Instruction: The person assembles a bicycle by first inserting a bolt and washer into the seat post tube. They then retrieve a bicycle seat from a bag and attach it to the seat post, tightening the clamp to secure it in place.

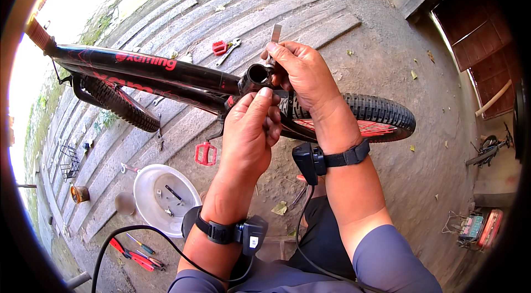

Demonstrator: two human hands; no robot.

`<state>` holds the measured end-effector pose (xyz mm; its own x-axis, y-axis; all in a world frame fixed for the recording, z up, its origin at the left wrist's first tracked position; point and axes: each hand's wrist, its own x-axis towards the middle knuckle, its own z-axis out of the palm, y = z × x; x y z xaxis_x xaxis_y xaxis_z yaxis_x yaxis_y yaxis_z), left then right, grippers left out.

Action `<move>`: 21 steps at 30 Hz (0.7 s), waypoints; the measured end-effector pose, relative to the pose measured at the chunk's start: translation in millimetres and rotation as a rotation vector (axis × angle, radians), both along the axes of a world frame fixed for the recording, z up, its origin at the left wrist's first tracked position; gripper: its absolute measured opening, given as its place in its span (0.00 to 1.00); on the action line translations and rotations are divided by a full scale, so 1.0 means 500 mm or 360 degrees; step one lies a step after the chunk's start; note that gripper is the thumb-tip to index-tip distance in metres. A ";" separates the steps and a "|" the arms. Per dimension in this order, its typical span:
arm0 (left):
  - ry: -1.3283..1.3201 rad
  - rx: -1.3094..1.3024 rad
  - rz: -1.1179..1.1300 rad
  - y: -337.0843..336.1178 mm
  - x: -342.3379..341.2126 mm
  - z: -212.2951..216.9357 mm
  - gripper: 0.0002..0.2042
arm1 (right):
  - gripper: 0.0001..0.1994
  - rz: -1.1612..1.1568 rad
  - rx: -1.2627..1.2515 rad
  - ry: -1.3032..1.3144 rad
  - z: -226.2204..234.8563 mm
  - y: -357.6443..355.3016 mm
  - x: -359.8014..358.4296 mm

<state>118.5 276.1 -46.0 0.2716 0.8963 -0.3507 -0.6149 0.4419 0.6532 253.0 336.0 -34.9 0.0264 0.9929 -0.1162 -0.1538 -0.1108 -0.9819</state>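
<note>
A black bicycle frame (166, 72) with red markings stretches from the left to the middle, its open round tube end (258, 74) facing up between my hands. My right hand (301, 69) is closed at the far right side of that tube end. It pinches a flat metal strip (276, 33) that sticks up past the thumb; its lower part is hidden by the fingers. Fingertips of my left hand (251, 124) are pinched together at the near rim of the tube. Whatever they grip there is hidden. A knobbly-tyred wheel (381, 115) with red spokes lies beyond my right wrist.
A red pedal (206, 153) hangs near my left hand. Another red pedal (219, 48) and a wrench (228, 52) lie behind the frame. Small parts sit in a white basin (145, 202) at lower left, near red-handled pliers (133, 256). Cables run from my wrist straps.
</note>
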 end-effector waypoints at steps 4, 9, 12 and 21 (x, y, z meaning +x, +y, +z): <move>0.0003 0.0015 0.0013 -0.002 0.002 0.001 0.11 | 0.13 -0.0025 0.0036 -0.0013 0.002 -0.001 -0.003; -0.0003 0.0022 -0.0016 -0.002 -0.001 0.002 0.11 | 0.13 -0.0033 0.0108 -0.0061 0.001 0.001 -0.003; 0.0010 0.0010 -0.0038 -0.001 -0.005 0.005 0.12 | 0.13 -0.0020 0.0201 -0.0178 0.002 0.001 0.000; 0.0050 0.0072 -0.0056 0.001 -0.011 0.000 0.11 | 0.12 0.0045 0.0497 -0.0582 0.007 0.004 0.020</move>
<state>112.8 276.6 -46.1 0.2928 0.9015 -0.3186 -0.5784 0.4323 0.6917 263.3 338.0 -31.3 -0.0179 0.9797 0.1997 0.2064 0.1990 -0.9580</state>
